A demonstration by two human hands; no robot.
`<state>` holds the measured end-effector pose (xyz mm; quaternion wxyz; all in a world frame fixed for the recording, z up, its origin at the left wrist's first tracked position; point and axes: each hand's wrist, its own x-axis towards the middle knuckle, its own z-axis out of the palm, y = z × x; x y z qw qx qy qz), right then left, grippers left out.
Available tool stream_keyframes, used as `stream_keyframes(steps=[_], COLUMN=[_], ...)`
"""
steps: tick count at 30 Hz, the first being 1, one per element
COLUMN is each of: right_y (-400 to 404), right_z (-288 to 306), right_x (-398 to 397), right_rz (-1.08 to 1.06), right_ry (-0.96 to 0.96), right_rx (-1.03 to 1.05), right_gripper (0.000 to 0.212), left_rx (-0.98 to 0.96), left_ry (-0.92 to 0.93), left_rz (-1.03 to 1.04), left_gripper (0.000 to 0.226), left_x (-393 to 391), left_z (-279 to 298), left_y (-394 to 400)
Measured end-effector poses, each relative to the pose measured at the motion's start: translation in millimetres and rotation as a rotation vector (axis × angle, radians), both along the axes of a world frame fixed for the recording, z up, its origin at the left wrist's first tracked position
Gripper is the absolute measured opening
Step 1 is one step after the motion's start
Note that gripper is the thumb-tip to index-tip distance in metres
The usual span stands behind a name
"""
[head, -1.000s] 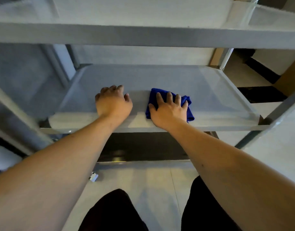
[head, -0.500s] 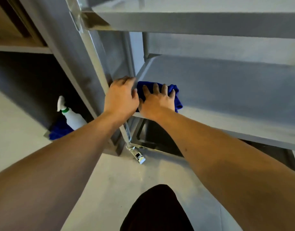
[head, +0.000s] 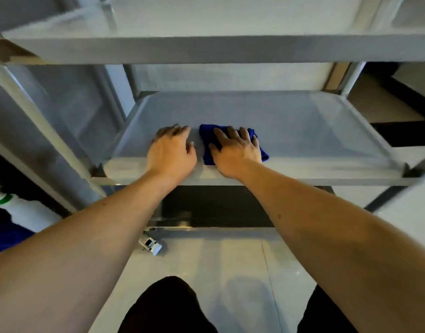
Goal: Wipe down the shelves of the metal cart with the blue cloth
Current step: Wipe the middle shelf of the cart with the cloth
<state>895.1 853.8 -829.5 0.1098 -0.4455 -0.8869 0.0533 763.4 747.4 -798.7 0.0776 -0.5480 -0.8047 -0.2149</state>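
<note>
The metal cart fills the view, with its top shelf (head: 206,49) overhead and its middle shelf (head: 303,131) in front of me. The blue cloth (head: 206,145) lies on the middle shelf near the front edge, left of centre. My right hand (head: 235,152) presses flat on the cloth, fingers spread, and covers most of it. Just left of it, my left hand (head: 170,152) rests palm down on the bare shelf, holding nothing.
A dark bottom shelf (head: 218,205) shows below the front rail. A caster wheel (head: 150,245) sits on the pale floor. A white spray bottle (head: 21,210) stands at the far left beside something blue (head: 4,236). My dark-clothed knees are at the bottom.
Half a second ago both hands and the cloth were at the shelf's left front corner by the post. They have slid right along the front, and my view has swung back to the cart's middle.
</note>
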Motion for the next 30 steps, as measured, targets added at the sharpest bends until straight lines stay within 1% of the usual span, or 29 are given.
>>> stream_keyframes(steps=[5, 8, 10, 15, 17, 20, 27, 30], right_y=[30.4, 39.0, 46.3, 73.3, 83.9, 96.1, 137.6, 145.9], right_z=[3.1, 4.6, 4.4, 6.9, 7.5, 7.1, 16.6, 17.7], right_x=[95.3, 140.2, 169.7, 233.7, 238.2, 224.2, 204.0, 184.8], right_rz=[-0.209, -0.309, -0.372, -0.545, -0.582, -0.603, -0.649, -0.677], right_ry=[-0.023, -0.026, -0.04, -0.078, -0.073, -0.051, -0.055, -0.088], right_rx=[-0.005, -0.009, -0.017, -0.06, -0.095, -0.111, -0.108, -0.137], right_gripper=[0.054, 0.055, 0.056, 0.056, 0.057, 0.059, 0.06, 0.061], left_rx=[-0.061, -0.138, -0.187, -0.225, -0.229, -0.252, -0.255, -0.23], left_ry=[0.012, 0.092, 0.141, 0.151, 0.141, 0.144, 0.165, 0.105], left_rz=[-0.155, -0.243, -0.267, -0.295, -0.281, -0.229, -0.047, 0.053], left_gripper=[0.05, 0.054, 0.059, 0.068, 0.07, 0.071, 0.073, 0.073], left_x=[67.2, 102.2, 119.8, 140.6, 135.9, 117.0, 40.3, 15.7], left_z=[-1.0, -3.5, -5.9, -14.4, -18.3, -21.6, -25.3, -27.5], left_y=[49.0, 71.5, 85.4, 107.3, 107.1, 102.2, 72.7, 55.5])
